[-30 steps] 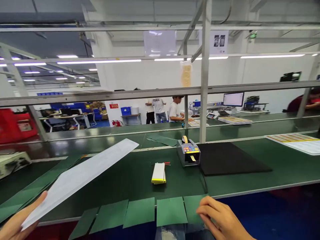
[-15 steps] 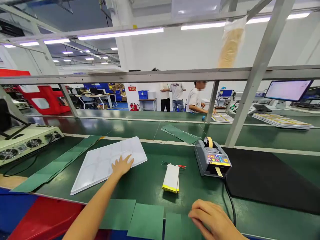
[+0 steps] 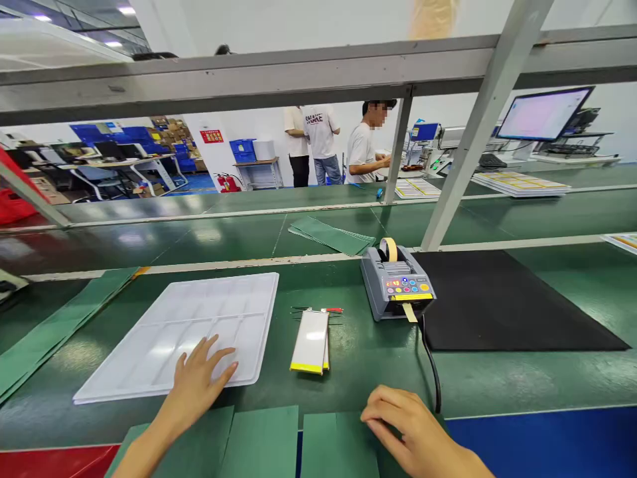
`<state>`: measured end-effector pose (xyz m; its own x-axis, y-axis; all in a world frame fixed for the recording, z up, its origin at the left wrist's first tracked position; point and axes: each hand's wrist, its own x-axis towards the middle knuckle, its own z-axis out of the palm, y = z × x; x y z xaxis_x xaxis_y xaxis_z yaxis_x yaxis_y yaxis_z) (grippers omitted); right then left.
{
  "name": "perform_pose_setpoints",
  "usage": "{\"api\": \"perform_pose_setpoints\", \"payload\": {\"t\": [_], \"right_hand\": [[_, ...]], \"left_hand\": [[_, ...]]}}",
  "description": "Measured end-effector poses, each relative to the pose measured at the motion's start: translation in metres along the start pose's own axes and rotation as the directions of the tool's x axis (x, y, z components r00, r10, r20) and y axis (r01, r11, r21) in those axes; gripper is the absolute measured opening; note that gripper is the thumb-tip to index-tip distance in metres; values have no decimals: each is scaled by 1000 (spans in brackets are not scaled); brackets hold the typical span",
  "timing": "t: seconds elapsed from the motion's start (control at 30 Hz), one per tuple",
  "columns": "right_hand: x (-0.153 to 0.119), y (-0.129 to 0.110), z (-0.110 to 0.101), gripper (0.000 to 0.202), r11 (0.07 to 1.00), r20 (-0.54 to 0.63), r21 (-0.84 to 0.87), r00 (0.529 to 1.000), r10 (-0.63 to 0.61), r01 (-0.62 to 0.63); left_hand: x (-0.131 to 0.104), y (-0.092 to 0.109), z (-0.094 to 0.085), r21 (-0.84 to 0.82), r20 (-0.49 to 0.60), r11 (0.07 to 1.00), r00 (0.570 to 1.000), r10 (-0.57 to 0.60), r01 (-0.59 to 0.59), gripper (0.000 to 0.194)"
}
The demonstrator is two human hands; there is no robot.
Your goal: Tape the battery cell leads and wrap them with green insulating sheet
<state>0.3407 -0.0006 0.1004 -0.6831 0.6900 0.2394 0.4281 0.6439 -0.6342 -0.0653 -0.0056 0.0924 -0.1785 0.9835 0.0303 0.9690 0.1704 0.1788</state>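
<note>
My left hand (image 3: pixel 199 382) is spread over the near edge of a white compartmented tray (image 3: pixel 209 305), its fingers apart. My right hand (image 3: pixel 403 425) hovers at the bench's front edge, fingers curled together; whatever may lie between the fingertips is too small to make out. Between the hands and farther back lies a small stack of white battery-like packs (image 3: pixel 311 342) with yellow ends and thin wires. Behind my right hand stands a grey tape dispenser (image 3: pixel 398 285) with a strip of tape sticking out.
Green sheets (image 3: pixel 263 438) line the bench's front edge, and more (image 3: pixel 64 325) lie at the left. A black mat (image 3: pixel 502 305) is at the right, by a cable (image 3: pixel 434 372). Metal posts (image 3: pixel 478 126) cross the view. People (image 3: pixel 365 149) stand beyond.
The view has tilted down and shifted. The white tray has turned and sits nearer the front edge, with my left hand now at its near side. My right hand keeps its curled pose.
</note>
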Motion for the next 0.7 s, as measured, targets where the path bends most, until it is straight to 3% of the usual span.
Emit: {"api": "perform_pose_setpoints", "payload": {"t": [0.1, 0.17, 0.23, 0.3, 0.33, 0.37, 0.47, 0.6, 0.7], "right_hand": [[0, 3, 10, 18, 989, -205, 136, 976, 79, -51], [0, 13, 5, 19, 975, -358, 162, 911, 203, -154], [1, 30, -10, 20, 922, -533, 159, 756, 381, -352], [4, 49, -32, 27, 818, -665, 186, 543, 513, -545], [7, 58, -43, 30, 779, -694, 194, 478, 538, -596], [11, 66, -53, 32, 757, -705, 193, 448, 549, -624], [25, 78, -69, 31, 760, -699, 138, 481, 529, -636], [42, 61, -64, 22, 810, -724, 21, 550, 416, -586], [40, 33, -53, 21, 894, -689, -94, 677, 260, -439]], "left_hand": [[7, 70, -1, -75, -59, 997, 998, 28, -32, 52], [11, 121, 2, -140, -34, 990, 999, 20, -25, 62], [14, 160, 7, -150, 25, 988, 999, -29, 33, 76], [17, 185, 14, -126, 41, 990, 998, -52, 57, 85], [18, 191, 18, -116, 31, 992, 998, -50, 53, 86], [20, 195, 22, -114, 17, 992, 999, -52, 54, 85], [26, 194, 31, -131, -4, 987, 996, -92, 90, 84], [34, 185, 26, -142, -20, 980, 990, -142, 138, 89], [27, 174, 9, -224, -62, 959, 980, -191, 173, 89]]}}
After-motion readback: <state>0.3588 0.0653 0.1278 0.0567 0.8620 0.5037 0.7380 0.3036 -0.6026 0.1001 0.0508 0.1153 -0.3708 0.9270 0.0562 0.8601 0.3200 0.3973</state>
